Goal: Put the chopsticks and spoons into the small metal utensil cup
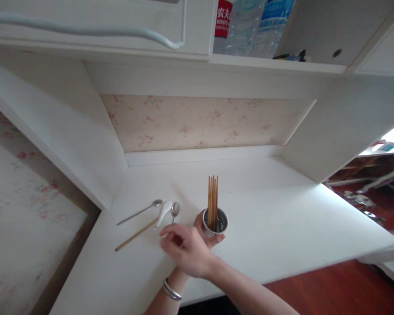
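A small metal cup (223, 218) stands on the white desk (282, 227) with several wooden chopsticks (212, 197) upright in it. My left hand (199, 222), a silver bangle on its wrist, wraps round the cup and is mostly hidden under my right hand. My right hand (187, 251) crosses over it and reaches left, fingers stretched out with nothing in them, tips at the handle end of a white ceramic spoon (164, 211). Beside it lie a small metal spoon (175, 209), a long metal spoon (139, 212) and one loose chopstick (134, 236).
The desk sits in a white alcove with floral wallpaper (197, 122) behind it and side panels left and right. A shelf above holds water bottles (249, 26). At the right, beyond the desk edge, are a red-brown floor (341, 288) and blurred furniture.
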The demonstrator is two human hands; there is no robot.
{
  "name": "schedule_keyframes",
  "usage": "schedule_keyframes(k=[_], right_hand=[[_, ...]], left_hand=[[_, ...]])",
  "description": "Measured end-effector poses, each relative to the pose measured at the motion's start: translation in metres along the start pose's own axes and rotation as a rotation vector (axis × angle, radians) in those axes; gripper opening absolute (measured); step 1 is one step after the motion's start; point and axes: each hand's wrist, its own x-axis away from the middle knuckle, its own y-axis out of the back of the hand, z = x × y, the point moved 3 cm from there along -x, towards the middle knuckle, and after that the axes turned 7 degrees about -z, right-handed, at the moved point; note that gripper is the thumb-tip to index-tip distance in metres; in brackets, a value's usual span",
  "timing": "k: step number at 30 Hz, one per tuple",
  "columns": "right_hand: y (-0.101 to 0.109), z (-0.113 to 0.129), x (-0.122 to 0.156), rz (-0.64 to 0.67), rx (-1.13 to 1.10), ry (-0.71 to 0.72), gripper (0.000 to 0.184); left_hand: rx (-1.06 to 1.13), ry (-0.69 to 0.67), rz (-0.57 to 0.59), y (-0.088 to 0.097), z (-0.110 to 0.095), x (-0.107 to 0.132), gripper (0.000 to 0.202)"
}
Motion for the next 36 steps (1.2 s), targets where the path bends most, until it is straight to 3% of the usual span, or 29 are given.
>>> schedule_keyframes(k=[2, 5, 7, 10, 16, 23, 29, 36], right_hand=[[-0.043, -0.003, -0.018, 0.175, 0.258, 0.083, 0.026], [-0.089, -0.019, -0.045, 0.367, 0.733, 0.163, 0.031], [-0.107, -0.03, -0.06, 0.439, 0.891, 0.169, 0.028], [-0.122, -0.042, -0.074, 0.463, 0.933, 0.187, 0.018], [-0.127, -0.053, -0.08, 0.428, 0.945, 0.314, 0.021], [-0.124, -0.043, -0.076, 0.334, 0.898, 0.388, 0.023], [-0.119, -0.033, -0.079, 0.167, 0.818, 0.362, 0.028], [-0.111, -0.015, -0.071, 0.113, 0.609, 0.36, 0.029]], left_hand=[[0.165, 0.03, 0.068, -0.004, 0.006, -0.001, 0.073], [0.417, 0.105, 0.123, -0.008, 0.014, -0.001, 0.077], [0.476, 0.142, 0.12, -0.01, 0.018, -0.001, 0.079], [0.509, 0.168, 0.1, -0.012, 0.022, -0.001, 0.082], [0.511, 0.19, 0.116, -0.012, 0.022, -0.001, 0.082], [0.498, 0.17, 0.145, -0.011, 0.024, -0.001, 0.083], [0.552, 0.142, 0.14, -0.014, 0.028, -0.002, 0.08], [0.549, 0.156, 0.134, -0.013, 0.028, -0.001, 0.082]])
